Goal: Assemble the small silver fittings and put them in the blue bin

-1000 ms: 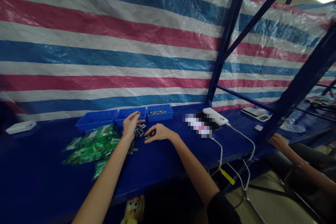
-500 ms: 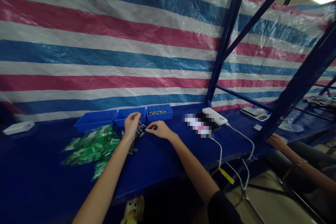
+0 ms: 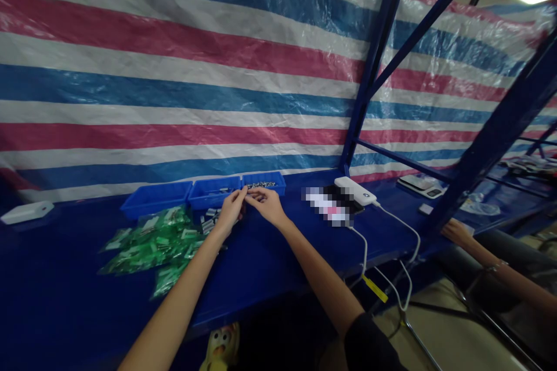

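Observation:
My left hand (image 3: pixel 232 210) and my right hand (image 3: pixel 265 204) meet fingertip to fingertip just in front of the blue bins. Both are closed in a pinch, and whatever lies between the fingers is too small to make out. Beneath and beside my left hand is a loose pile of small metal parts (image 3: pixel 209 220). Green plastic packets (image 3: pixel 159 243) of small parts are heaped to the left of it. Behind my hands, the right blue bin (image 3: pixel 278 186) holds small shiny pieces, and the middle blue bin (image 3: pixel 202 200) has a few parts in it.
A third blue bin (image 3: pixel 152 200) stands at the left, and a white box (image 3: pixel 26 212) beyond it. To the right lie a white power bank (image 3: pixel 355 190) with a cable and a blurred-out item. A blue rack post (image 3: pixel 491 110) rises before another person's hand (image 3: pixel 456 233) and a scale (image 3: pixel 421 185).
My left hand has moved right and slightly down, and my right hand slightly up, so that their fingertips now meet. More of the metal parts pile shows left of my hand.

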`<action>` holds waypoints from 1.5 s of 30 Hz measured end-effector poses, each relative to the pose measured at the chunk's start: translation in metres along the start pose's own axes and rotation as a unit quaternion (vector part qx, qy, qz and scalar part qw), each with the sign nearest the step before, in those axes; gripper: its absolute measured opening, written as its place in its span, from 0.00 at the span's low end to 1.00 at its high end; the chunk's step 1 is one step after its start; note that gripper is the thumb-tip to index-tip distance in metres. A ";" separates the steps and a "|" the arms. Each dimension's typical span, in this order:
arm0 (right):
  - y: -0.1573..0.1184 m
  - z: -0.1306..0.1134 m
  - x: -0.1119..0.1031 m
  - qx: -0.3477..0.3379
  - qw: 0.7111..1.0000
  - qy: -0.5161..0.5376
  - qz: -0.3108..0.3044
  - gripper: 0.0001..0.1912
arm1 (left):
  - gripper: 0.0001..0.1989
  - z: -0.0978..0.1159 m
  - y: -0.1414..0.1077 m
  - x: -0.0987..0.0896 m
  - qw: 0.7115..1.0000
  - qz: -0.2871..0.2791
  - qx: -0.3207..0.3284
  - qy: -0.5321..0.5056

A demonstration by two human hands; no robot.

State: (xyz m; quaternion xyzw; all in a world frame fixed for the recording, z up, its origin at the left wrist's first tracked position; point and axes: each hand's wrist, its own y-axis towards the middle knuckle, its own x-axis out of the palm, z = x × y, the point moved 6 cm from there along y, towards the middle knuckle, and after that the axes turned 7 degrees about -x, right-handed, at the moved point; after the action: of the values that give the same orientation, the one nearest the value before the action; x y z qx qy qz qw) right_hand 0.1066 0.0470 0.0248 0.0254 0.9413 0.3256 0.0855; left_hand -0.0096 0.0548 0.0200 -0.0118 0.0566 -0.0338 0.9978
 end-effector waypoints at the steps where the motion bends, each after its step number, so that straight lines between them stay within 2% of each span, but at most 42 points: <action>1: 0.000 -0.001 -0.001 -0.001 1.000 0.004 0.008 0.14 | 0.21 -0.001 0.000 0.001 1.000 -0.007 -0.004 -0.014; 5: 0.002 -0.003 -0.006 -0.001 0.999 0.021 0.047 0.13 | 0.22 -0.007 0.003 0.007 0.998 -0.047 -0.016 -0.040; 9: 0.002 0.001 -0.005 0.004 0.999 -0.012 0.040 0.13 | 0.22 -0.024 0.008 0.020 0.988 -0.133 -0.073 -0.014; 11: 0.001 0.003 -0.005 0.007 0.999 -0.021 0.038 0.12 | 0.23 -0.028 0.010 0.023 0.984 -0.152 -0.090 -0.005; 17: 0.000 0.009 0.000 0.011 0.999 0.033 0.025 0.12 | 0.24 -0.012 0.005 0.007 0.996 -0.068 -0.049 -0.031; 21: -0.001 0.012 0.005 0.016 0.999 0.041 0.004 0.11 | 0.20 -0.003 0.005 -0.008 1.000 -0.013 -0.008 -0.019; 27: -0.005 0.019 0.013 0.031 0.999 0.014 -0.031 0.11 | 0.11 -0.008 0.013 -0.019 1.000 0.018 -0.022 -0.007; 29: -0.007 0.020 0.014 0.029 0.999 0.010 -0.040 0.12 | 0.09 -0.008 0.013 -0.024 0.998 0.043 -0.024 -0.029; 34: -0.009 0.020 0.011 0.015 0.998 -0.044 -0.044 0.11 | 0.06 -0.008 0.016 -0.044 0.980 0.141 -0.015 -0.141; 37: -0.011 0.022 0.012 0.010 0.992 -0.099 -0.075 0.09 | 0.05 -0.010 0.020 -0.053 0.964 0.177 -0.005 -0.200; 41: -0.013 0.027 0.015 0.007 0.984 -0.143 -0.104 0.09 | 0.04 -0.015 0.021 -0.056 0.941 0.199 -0.004 -0.273; 45: -0.014 0.030 0.015 0.005 0.978 -0.170 -0.119 0.08 | 0.01 -0.018 0.020 -0.054 0.929 0.186 -0.022 -0.318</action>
State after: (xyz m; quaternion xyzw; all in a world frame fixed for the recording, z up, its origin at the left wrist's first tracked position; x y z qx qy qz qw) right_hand 0.0976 0.0559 -0.0089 -0.0317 0.9110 0.2989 0.2823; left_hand -0.0641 0.0781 0.0081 -0.0332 -0.2621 0.1594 0.9512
